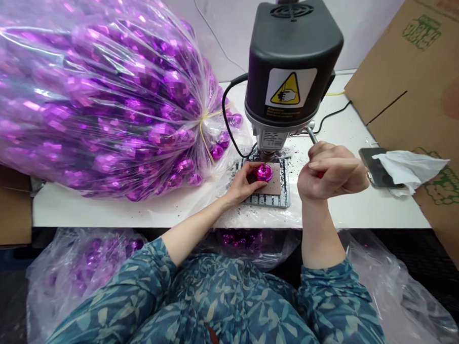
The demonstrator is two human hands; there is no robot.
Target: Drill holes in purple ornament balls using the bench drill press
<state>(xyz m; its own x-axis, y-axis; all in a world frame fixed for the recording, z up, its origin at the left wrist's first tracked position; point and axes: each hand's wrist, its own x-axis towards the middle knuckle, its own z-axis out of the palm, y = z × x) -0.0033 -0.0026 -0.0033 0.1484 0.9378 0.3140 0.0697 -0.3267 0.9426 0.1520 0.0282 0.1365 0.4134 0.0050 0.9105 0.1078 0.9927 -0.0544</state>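
Under the black drill press (293,53), a shiny magenta faceted ball (264,172) rests on a small brown board (272,187) on the machine's slotted metal base (266,201). My left hand (245,182) grips the ball from the left between thumb and fingers. The drill's chuck (267,156) is right above the ball; whether its bit touches the ball I cannot tell. My right hand (330,171) is wrapped round the end of the press's lever (311,134), whose red knob is mostly hidden by the fingers.
A big tied clear bag (103,100) of magenta balls fills the left of the white table (136,213). To the right lie a phone (377,168) and a white tissue (410,167), before a cardboard box (415,89). Dark shavings surround the base. More plastic bags (84,272) hang below the edge.
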